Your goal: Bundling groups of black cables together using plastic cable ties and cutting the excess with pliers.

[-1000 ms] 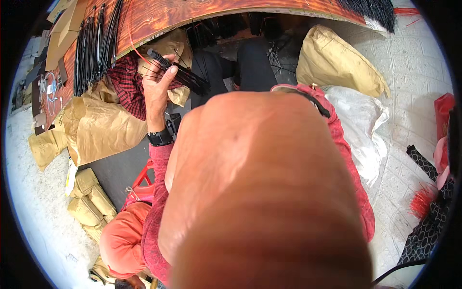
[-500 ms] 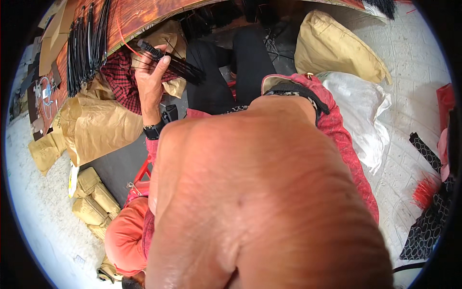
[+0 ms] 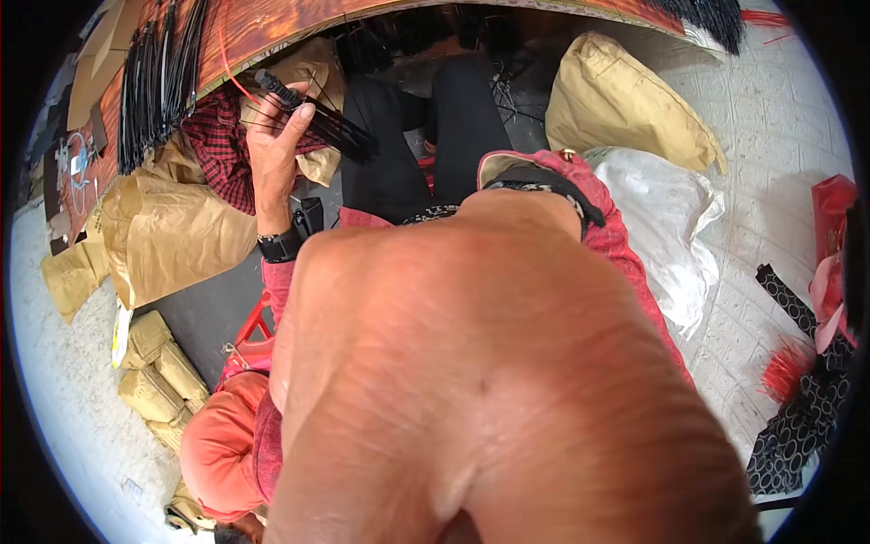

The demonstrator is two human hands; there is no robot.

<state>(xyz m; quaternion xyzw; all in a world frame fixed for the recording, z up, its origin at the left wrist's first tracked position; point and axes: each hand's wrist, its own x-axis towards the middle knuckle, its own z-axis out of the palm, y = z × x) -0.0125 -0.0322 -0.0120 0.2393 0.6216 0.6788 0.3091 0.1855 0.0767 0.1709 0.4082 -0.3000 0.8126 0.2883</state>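
the left hand (image 3: pixel 271 159), at about 10 o'clock, pinches a bundle of black strips (image 3: pixel 346 133) between its thumb and fingers. the bundle's thick, ribbed end pokes up past the fingers toward 10 o'clock, while its thin strands trail toward 4 o'clock, over the edge of the person's black trousers (image 3: pixel 462 118). a black band (image 3: pixel 279 247) circles that wrist below a pinkish-red sleeve edge's upper end. the right hand (image 3: pixel 471 363) is very near the lens, its back filling the middle and running off at 6 o'clock; its fingers are out of sight, so i cannot tell whether they are spread, closed or gripping something. across 12 o'clock runs the wooden bench (image 3: pixel 263 29), with long black bunches (image 3: pixel 163 86) lying on it at 10 o'clock, and a thin red strand (image 3: pixel 232 65) slants down from it toward the left hand. a red and black checked cloth (image 3: pixel 217 150) sits just beside that hand, with a crumpled brown paper bag (image 3: pixel 181 240) at 9 o'clock. between 1 and 2 o'clock stands a tan sack (image 3: pixel 634 109); a white sack (image 3: pixel 657 231) lies just below it, toward 3 o'clock. red bristly strands (image 3: pixel 787 370) rest near a black, ring-patterned cloth (image 3: pixel 797 426) at about 4 o'clock.
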